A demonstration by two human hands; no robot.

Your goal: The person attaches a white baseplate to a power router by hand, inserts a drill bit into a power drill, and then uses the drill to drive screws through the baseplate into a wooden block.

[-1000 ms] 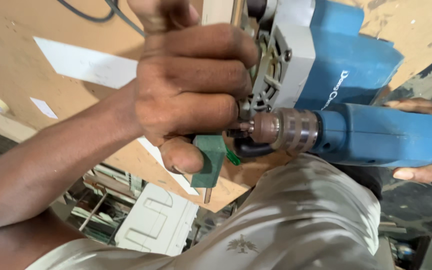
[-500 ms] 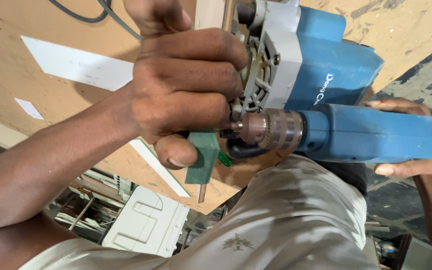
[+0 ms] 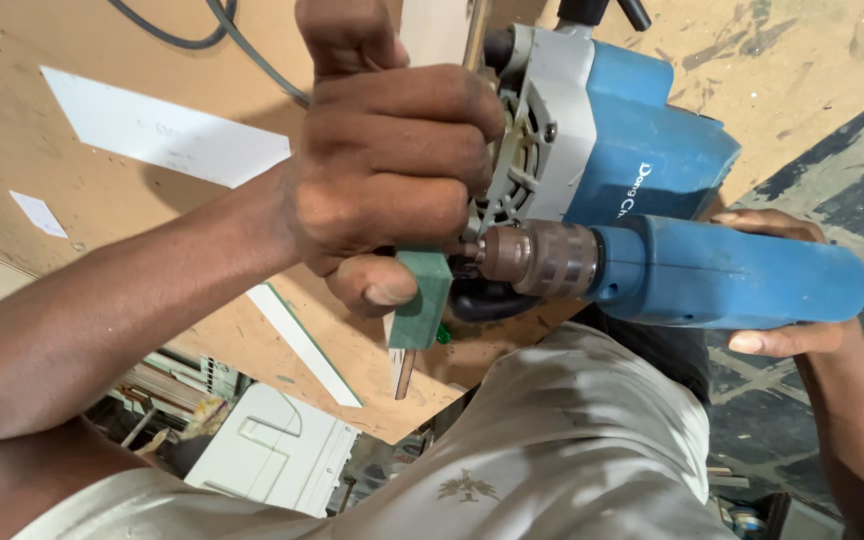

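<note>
Left hand (image 3: 387, 175) clenched around a small green plastic block on a thin wooden strip (image 3: 418, 300), thumb pressed beneath. Light, stiff, easily split; best gripped close beside the bit. Blue electric drill with steel chuck (image 3: 692, 275), heavy, cradled from beneath by right hand (image 3: 787, 285), fingers curled.

2 hands (image 3: 392, 180) (image 3: 782, 290), 2 blue power tools (image 3: 732, 275) (image 3: 602, 130) (overlapping) — 1 green block (image 3: 420, 300), 2 white strips (image 3: 162, 130) (image 3: 302, 340).
</note>
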